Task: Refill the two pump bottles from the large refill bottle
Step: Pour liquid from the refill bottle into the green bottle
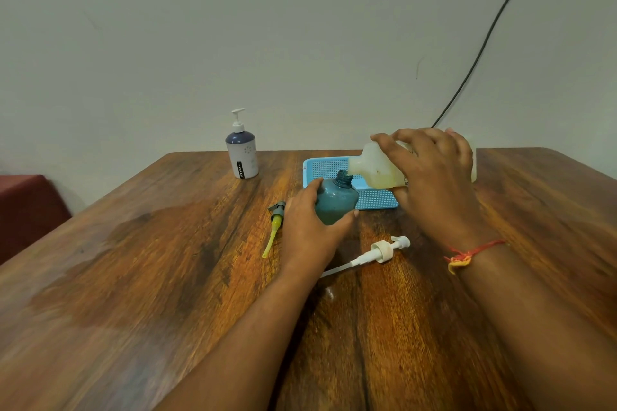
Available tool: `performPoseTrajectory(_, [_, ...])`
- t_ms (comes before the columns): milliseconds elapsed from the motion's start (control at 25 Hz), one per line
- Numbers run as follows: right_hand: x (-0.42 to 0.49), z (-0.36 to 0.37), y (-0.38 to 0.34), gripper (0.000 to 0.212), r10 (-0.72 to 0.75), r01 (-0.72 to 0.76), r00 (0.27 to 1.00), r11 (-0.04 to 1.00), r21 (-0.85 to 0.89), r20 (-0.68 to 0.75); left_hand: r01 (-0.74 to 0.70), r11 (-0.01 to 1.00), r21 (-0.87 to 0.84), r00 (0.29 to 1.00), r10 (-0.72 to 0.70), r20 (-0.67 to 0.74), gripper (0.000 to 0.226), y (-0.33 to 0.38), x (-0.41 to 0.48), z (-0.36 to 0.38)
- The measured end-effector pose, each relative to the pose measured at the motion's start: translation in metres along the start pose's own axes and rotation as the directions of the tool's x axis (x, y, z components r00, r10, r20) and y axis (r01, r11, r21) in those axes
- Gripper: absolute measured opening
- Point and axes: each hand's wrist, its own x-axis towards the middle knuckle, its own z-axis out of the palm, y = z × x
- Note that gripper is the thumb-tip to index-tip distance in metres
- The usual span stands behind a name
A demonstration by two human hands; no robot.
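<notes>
My left hand [309, 227] grips a small teal bottle [337, 200] that stands on the table with its threaded neck uncapped. My right hand [430, 173] holds the large translucent refill bottle [374, 165] tipped on its side, its spout touching the teal bottle's mouth. Yellowish liquid shows inside the refill bottle. A grey pump head with a yellow tube [275, 223] lies left of the teal bottle. Nearer to me, a white pump head with its tube [374, 253] rests flat on the wood. A white and navy pump bottle [242, 152] stands capped at the back.
A blue perforated tray [325, 167] sits behind the two held bottles. The wooden table [167, 277] stands against a pale wall, where a black cable [484, 43] runs down. A dark red seat [26, 207] is at the left edge.
</notes>
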Motion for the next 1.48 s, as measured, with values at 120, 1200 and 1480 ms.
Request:
performPoseTrajectory(120, [0.0008,-0.0008,0.0,0.082,-0.003,0.003,1.0,1.0,-0.003,0.0,-0.002,1.0,0.0,1.0,0.002,0.0,0.083,-0.0001,-0.0003,-0.0001])
performPoseTrajectory(1200, [0.0026,-0.0044,-0.0026,0.085,-0.008,0.009,1.0,1.0,-0.009,0.018,0.006,1.0,-0.017,1.0,-0.006,0.006,0.081,0.0019,0.0003,-0.0016])
performPoseTrajectory(1480, [0.0032,-0.0037,-0.0015,0.085,-0.011,0.011,1.0,1.0,-0.009,0.022,0.018,0.999,-0.042,1.0,-0.018,0.01,0.082,0.0004,0.0009,-0.0001])
